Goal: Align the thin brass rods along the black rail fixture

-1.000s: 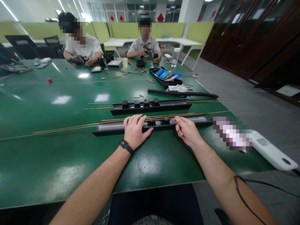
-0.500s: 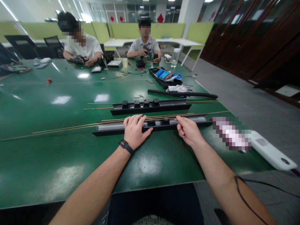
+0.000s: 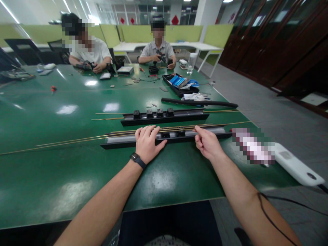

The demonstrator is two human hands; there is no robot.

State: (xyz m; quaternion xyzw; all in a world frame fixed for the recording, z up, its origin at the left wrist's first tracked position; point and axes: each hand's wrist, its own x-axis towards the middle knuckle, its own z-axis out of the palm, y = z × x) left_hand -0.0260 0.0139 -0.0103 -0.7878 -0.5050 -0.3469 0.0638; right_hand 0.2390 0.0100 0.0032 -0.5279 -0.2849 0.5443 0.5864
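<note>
My left hand [image 3: 148,141], thumb spread from its fingers, should lightly steady the brass rods [image 3: 169,129] lying along the near black channel [image 3: 120,145]; my right hand [image 3: 207,143], fingertips seemingly pinched together on one rod, should guide it straight.

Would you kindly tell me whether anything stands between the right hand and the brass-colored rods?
Nothing visible does: the right hand is right at the brass-colored rods, over the near black channel. The left hand lies across them farther left, not in between.
</note>
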